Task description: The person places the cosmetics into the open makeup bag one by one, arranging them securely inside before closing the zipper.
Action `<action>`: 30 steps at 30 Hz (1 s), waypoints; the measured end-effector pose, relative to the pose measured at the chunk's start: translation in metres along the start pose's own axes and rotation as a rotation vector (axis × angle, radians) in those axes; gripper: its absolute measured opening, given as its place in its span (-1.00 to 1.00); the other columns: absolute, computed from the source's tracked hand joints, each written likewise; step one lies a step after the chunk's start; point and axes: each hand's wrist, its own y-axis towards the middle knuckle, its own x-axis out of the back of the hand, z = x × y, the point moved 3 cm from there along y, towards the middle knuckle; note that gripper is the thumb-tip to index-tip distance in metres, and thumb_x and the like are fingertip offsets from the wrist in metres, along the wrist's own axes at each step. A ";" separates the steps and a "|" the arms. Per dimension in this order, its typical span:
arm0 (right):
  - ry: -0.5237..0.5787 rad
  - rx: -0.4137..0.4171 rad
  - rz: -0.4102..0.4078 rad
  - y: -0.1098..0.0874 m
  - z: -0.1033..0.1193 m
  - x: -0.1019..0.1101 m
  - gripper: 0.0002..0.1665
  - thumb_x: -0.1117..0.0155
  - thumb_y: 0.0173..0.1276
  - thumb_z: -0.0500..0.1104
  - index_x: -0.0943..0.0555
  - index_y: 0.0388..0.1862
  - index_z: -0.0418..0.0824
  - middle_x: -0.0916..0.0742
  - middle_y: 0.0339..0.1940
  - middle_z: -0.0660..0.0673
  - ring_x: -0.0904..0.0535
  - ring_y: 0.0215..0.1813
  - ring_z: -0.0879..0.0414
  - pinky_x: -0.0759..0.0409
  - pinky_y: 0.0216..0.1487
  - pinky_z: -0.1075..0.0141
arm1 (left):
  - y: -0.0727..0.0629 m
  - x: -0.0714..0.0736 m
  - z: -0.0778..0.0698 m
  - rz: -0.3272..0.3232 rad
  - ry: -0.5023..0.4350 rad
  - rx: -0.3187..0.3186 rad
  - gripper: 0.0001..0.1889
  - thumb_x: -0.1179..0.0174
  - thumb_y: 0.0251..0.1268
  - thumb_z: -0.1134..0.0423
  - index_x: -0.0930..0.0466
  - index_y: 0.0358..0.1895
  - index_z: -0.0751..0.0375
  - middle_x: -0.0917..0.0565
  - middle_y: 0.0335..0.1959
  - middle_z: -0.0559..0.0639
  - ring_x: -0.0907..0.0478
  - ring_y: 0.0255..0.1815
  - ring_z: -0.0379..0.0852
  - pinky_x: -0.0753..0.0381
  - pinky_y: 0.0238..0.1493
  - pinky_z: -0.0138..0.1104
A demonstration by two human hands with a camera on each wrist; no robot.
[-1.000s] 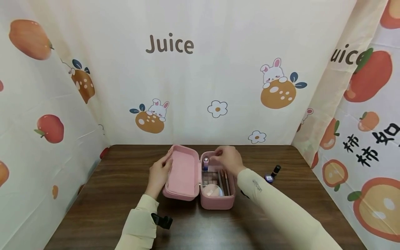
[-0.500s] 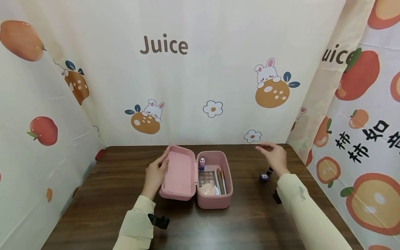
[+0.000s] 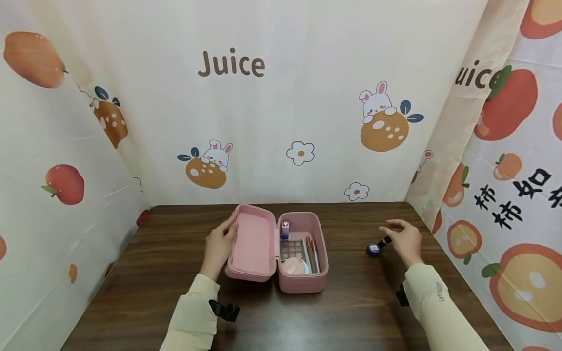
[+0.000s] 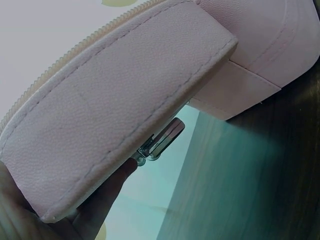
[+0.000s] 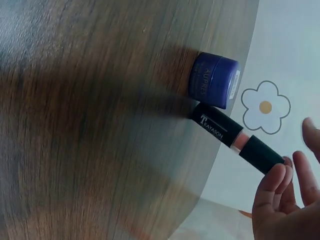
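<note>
My left hand (image 3: 218,248) grips the raised lid (image 3: 254,242) of a pink zip-up makeup case (image 3: 303,284), thumb at its rim and other fingers behind. In the left wrist view those fingers reach under the lid (image 4: 117,100). Inside the case lie a small purple-and-white tube (image 3: 285,230), an eyeshadow palette (image 3: 292,249), a round compact (image 3: 295,266) and slim brown-and-silver sticks (image 3: 314,256). On the right, my right hand (image 3: 406,241) has thumb and forefinger spread, its fingertips overlapping the end of a black lipstick tube (image 5: 217,122). A dark blue cream jar (image 5: 214,80) stands beside the tube.
The case stands on a dark wood-grain table (image 3: 351,307). A fruit-print curtain (image 3: 272,112) rises along the back edge, with more printed cloth at both sides. A metal clasp (image 4: 162,142) sticks out from the lid's outer side.
My right hand has left the case, swung right, then come down beside the lipstick tube. My left hand stays on the lid. The camera view has shifted slightly.
</note>
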 end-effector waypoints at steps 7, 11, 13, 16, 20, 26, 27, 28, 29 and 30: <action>-0.010 0.076 0.049 0.002 0.002 -0.006 -0.71 -0.41 0.28 -0.18 -0.71 -0.06 -0.29 -0.77 -0.16 -0.25 -0.53 -0.38 0.27 -0.44 -0.43 0.38 | -0.001 0.001 0.001 -0.003 -0.002 0.006 -0.54 0.03 0.55 0.03 -0.33 0.45 -0.19 -0.37 0.44 0.14 -0.30 0.43 0.23 -0.40 0.29 0.12; 0.023 0.087 0.075 0.002 0.002 -0.009 -0.75 -0.37 0.28 -0.25 -0.70 -0.08 -0.33 -0.76 -0.17 -0.27 -0.50 -0.44 0.32 -0.44 -0.53 0.38 | -0.001 0.000 0.001 0.001 -0.003 0.008 -0.54 0.03 0.55 0.03 -0.33 0.45 -0.20 -0.37 0.44 0.13 -0.31 0.42 0.23 -0.43 0.27 0.11; 0.025 0.089 0.081 0.003 0.001 -0.010 -0.76 -0.35 0.29 -0.26 -0.69 -0.08 -0.33 -0.76 -0.16 -0.29 -0.51 -0.43 0.29 -0.45 -0.55 0.37 | -0.001 -0.001 0.001 0.004 -0.001 0.010 -0.54 0.03 0.55 0.03 -0.32 0.45 -0.19 -0.36 0.44 0.13 -0.31 0.42 0.23 -0.44 0.26 0.11; 0.010 0.078 0.084 0.003 -0.001 -0.012 -0.75 -0.33 0.32 -0.23 -0.70 -0.06 -0.32 -0.75 -0.12 -0.29 -0.49 -0.40 0.22 -0.44 -0.53 0.36 | -0.001 -0.001 0.001 0.004 0.003 0.009 -0.54 0.03 0.55 0.02 -0.32 0.45 -0.19 -0.36 0.45 0.12 -0.31 0.42 0.23 -0.43 0.26 0.11; 0.026 0.034 0.085 0.002 -0.008 -0.013 -0.70 -0.32 0.35 -0.19 -0.69 -0.01 -0.34 -0.72 -0.09 -0.33 -0.48 -0.41 0.26 -0.47 -0.51 0.39 | 0.000 -0.001 0.001 -0.001 0.008 0.000 -0.54 0.03 0.55 0.02 -0.33 0.45 -0.19 -0.36 0.44 0.12 -0.31 0.43 0.22 -0.41 0.28 0.11; 0.120 0.019 0.099 0.003 -0.014 -0.016 -0.62 -0.29 0.35 -0.26 -0.62 0.11 -0.39 -0.68 -0.05 -0.42 -0.58 -0.47 0.42 -0.56 -0.46 0.50 | 0.000 0.000 -0.001 0.004 0.008 0.000 -0.53 0.04 0.56 0.01 -0.31 0.46 -0.18 -0.36 0.45 0.12 -0.29 0.44 0.23 -0.38 0.30 0.13; 0.130 0.027 0.105 0.002 -0.014 -0.017 -0.61 -0.28 0.35 -0.27 -0.61 0.13 -0.39 -0.68 -0.05 -0.44 -0.60 -0.46 0.43 -0.58 -0.45 0.50 | 0.000 0.000 -0.001 0.006 0.007 0.001 -0.53 0.04 0.56 0.02 -0.31 0.46 -0.18 -0.35 0.45 0.12 -0.29 0.44 0.23 -0.38 0.29 0.13; 0.133 0.033 0.110 0.002 -0.014 -0.017 -0.60 -0.26 0.35 -0.28 -0.60 0.15 -0.39 -0.68 -0.03 -0.44 -0.60 -0.46 0.44 -0.58 -0.44 0.51 | 0.000 0.000 -0.001 0.006 0.007 0.003 -0.53 0.04 0.56 0.01 -0.31 0.46 -0.18 -0.35 0.45 0.12 -0.29 0.44 0.23 -0.38 0.29 0.13; 0.132 0.038 0.115 0.002 -0.015 -0.017 -0.59 -0.25 0.36 -0.28 -0.60 0.16 -0.39 -0.68 -0.02 -0.45 -0.60 -0.46 0.44 -0.58 -0.43 0.51 | 0.000 0.000 -0.001 0.006 0.005 0.005 -0.53 0.04 0.56 0.02 -0.31 0.46 -0.18 -0.35 0.45 0.12 -0.29 0.44 0.22 -0.38 0.30 0.13; 0.132 0.041 0.121 0.002 -0.015 -0.018 -0.58 -0.24 0.36 -0.28 -0.59 0.17 -0.39 -0.67 -0.01 -0.45 -0.61 -0.45 0.44 -0.59 -0.42 0.50 | 0.000 0.000 0.000 0.007 0.005 0.005 -0.53 0.04 0.56 0.02 -0.31 0.46 -0.18 -0.35 0.45 0.12 -0.30 0.44 0.22 -0.39 0.29 0.13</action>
